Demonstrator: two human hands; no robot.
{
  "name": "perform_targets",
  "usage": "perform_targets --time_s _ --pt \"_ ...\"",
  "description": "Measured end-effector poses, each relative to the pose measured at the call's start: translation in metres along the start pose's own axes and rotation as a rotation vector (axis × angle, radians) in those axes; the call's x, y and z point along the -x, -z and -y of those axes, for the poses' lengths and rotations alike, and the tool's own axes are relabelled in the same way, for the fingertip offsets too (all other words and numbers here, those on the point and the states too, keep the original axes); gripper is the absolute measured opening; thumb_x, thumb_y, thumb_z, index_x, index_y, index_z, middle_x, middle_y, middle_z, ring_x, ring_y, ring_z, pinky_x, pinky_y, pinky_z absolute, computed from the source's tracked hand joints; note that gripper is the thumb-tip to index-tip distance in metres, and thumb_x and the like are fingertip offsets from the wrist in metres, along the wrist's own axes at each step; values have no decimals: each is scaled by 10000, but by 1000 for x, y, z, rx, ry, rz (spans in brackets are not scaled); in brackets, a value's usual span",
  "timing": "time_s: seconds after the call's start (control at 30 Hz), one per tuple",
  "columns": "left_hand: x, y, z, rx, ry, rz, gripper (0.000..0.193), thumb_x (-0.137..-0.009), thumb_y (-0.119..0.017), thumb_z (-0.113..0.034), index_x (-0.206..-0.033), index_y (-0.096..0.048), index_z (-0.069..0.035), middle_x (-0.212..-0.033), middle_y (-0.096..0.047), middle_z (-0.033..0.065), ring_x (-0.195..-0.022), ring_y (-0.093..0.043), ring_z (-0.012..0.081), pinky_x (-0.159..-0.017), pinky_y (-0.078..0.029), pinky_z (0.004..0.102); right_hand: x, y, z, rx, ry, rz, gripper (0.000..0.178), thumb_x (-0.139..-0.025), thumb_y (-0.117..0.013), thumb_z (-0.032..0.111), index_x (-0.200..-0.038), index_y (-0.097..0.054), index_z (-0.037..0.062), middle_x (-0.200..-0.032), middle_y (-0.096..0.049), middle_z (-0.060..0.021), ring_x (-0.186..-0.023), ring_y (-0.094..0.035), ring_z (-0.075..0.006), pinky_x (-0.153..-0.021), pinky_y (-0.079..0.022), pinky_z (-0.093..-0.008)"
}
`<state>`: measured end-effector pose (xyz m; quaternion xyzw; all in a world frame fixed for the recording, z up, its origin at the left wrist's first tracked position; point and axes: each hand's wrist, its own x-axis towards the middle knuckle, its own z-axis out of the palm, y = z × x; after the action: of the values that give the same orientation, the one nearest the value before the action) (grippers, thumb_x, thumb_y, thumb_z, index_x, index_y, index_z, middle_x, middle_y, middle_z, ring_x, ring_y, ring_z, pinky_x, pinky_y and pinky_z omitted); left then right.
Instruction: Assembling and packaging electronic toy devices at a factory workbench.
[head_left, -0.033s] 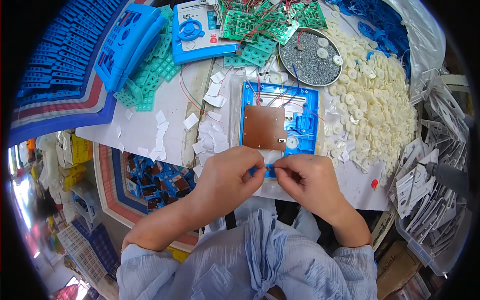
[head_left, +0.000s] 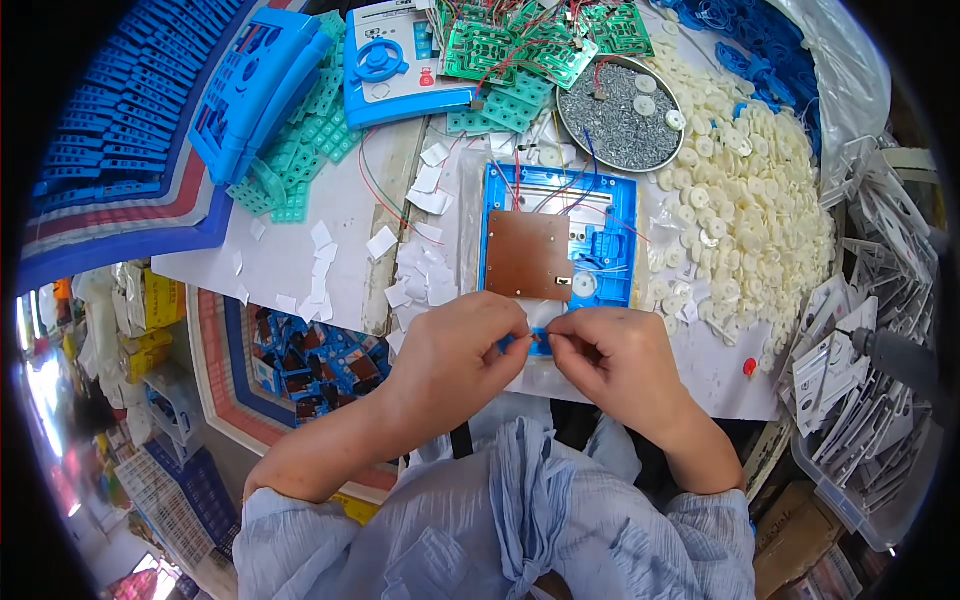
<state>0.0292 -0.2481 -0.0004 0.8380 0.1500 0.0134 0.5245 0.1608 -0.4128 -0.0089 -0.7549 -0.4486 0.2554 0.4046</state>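
Note:
A blue plastic casing (head_left: 627,205) lies open on the table before me, with thin wires (head_left: 517,175) at its far side. Inside it sits a brown circuit board (head_left: 528,250), and a white round wheel (head_left: 583,286) is to the board's right. Over the casing's near edge my left hand (head_left: 455,345) has thumb and forefinger pinched. Close opposite, my right hand (head_left: 625,355) makes a like pinch, the fingertips a small gap apart. Whatever tiny thing is between them is too small to make out.
A metal dish of screws (head_left: 615,120) stands behind the casing, beside a heap of white wheels (head_left: 740,200). Green circuit boards (head_left: 500,50), teal button pads (head_left: 300,160) and paper slips (head_left: 425,270) lie around. White panels (head_left: 860,400) fill a bin at right.

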Motion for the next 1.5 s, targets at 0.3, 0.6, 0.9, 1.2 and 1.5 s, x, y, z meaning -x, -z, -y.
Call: perform_targets --time_s 0.3,0.6,0.9,1.2,1.5 --pt "2 -1 4 -275 -332 -105 142 -798 -723 -38 -928 -665 -47 -946 -645 84 -762 -678 260 -624 -553 337 -10 6 4 121 114 148 320 -799 -667 117 -1106 -614 43 -652 -628 -104 -601 -651 -292 -527 -487 -420" --pt "1 0 10 -347 -459 -93 151 -769 -708 -27 -884 -614 -46 -902 -608 65 -731 -661 231 -589 -540 329 -15 2 2 94 118 113 202 -805 -697 116 -970 -586 82 -634 -620 -78 -572 -638 -279 -512 -477 -398" --pt "-2 -4 29 -318 -602 -171 188 -738 -683 -45 -920 -637 -50 -930 -617 60 -749 -656 238 -593 -533 340 -15 -8 0 224 229 -15 164 -783 -695 102 -877 -562 79 -715 -605 -67 -671 -638 -276 -528 -480 -408" --pt "-22 27 32 -574 -786 26 229 -661 -692 -110 -887 -673 -79 -976 -654 23 -843 -605 182 -755 -456 357 -17 -24 -8 370 321 -127 154 -760 -696 99 -837 -563 83 -693 -555 -51 -647 -604 -235 -514 -469 -367" --pt "-30 32 25 -684 -835 206 207 -657 -696 -125 -858 -681 -76 -943 -637 8 -900 -578 186 -833 -466 365 -10 -11 6 458 245 4 192 -776 -710 118 -953 -669 55 -718 -594 -41 -658 -613 -211 -534 -485 -354"
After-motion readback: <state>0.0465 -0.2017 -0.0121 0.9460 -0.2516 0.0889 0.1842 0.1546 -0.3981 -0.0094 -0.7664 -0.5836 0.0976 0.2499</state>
